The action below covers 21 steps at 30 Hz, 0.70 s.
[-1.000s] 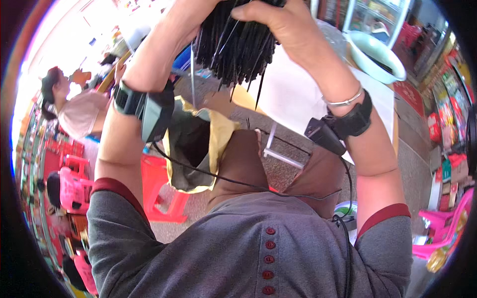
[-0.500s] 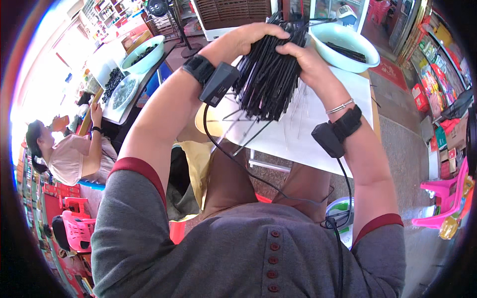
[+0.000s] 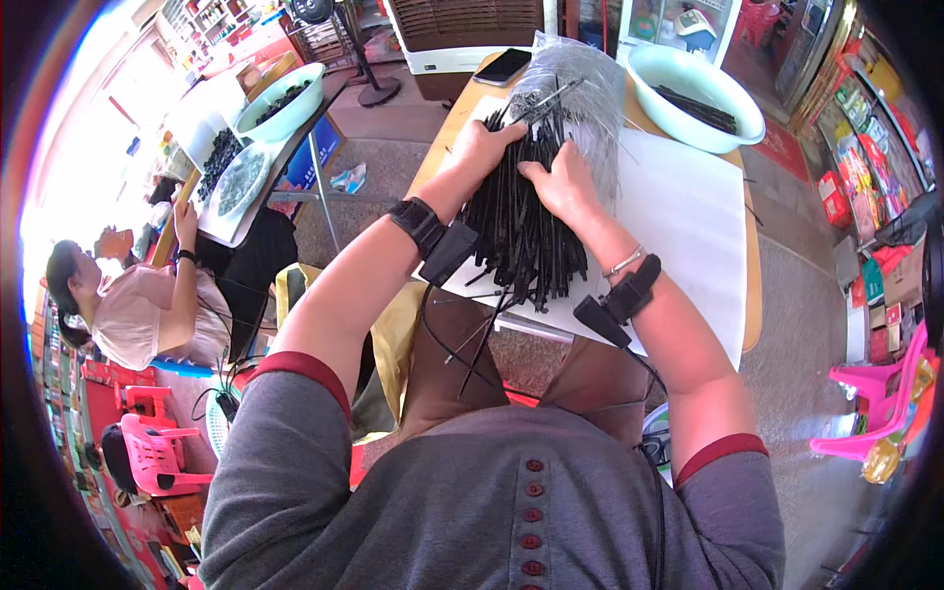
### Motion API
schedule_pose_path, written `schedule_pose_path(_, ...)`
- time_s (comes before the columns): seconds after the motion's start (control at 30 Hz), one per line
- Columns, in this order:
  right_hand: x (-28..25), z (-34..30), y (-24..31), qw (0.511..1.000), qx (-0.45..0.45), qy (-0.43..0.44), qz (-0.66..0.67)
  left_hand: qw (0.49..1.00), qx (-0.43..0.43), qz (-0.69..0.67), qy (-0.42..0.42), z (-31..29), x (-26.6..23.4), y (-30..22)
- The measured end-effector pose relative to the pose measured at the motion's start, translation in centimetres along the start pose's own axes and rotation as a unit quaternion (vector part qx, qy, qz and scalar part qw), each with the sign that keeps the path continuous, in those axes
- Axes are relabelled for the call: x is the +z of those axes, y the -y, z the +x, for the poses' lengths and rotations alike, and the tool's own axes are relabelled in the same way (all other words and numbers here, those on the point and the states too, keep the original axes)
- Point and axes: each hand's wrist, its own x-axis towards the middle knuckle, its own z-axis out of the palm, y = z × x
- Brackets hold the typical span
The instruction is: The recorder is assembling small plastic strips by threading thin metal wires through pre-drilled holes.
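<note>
Head view: your left hand (image 3: 484,149) and right hand (image 3: 568,187), fingers closed around it, grip a black stick bundle (image 3: 526,216) above the white-covered surface's (image 3: 688,216) near edge.

You can read no words or numbers here: the marks on the blue box (image 3: 329,146) and packets (image 3: 873,155) are too small and blurred.

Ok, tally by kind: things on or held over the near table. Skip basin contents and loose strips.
Black strip bundle, held by left hand and right hand: 1
Clear plastic pile: 1
Light-blue basin: 1
Black phone: 1
White sheet: 1
Total: 5
</note>
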Motion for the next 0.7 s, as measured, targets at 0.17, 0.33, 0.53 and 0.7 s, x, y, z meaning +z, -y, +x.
schedule_pose_path(0.17, 0.8, -0.4, -1.2, 0.997, -0.053, -0.061, 0.005, 0.992, 0.002, 0.118, -0.052, 2.7, -0.5, 3.6)
schedule_pose_path(0.33, -0.6, 0.2, -3.0, 0.998, -0.037, -0.033, 0.041, 0.994, 0.103, -0.021, -0.018, 2.5, -0.6, 4.2)
schedule_pose_path(0.53, -1.2, 0.4, -2.8, 0.997, -0.055, -0.005, 0.054, 0.987, 0.153, -0.031, -0.048, 0.0, -2.3, 5.4)
schedule_pose_path(0.7, -1.6, 0.1, -2.4, 0.998, -0.031, -0.005, 0.045, 0.987, 0.150, 0.009, -0.062, -2.7, -2.9, 5.3)
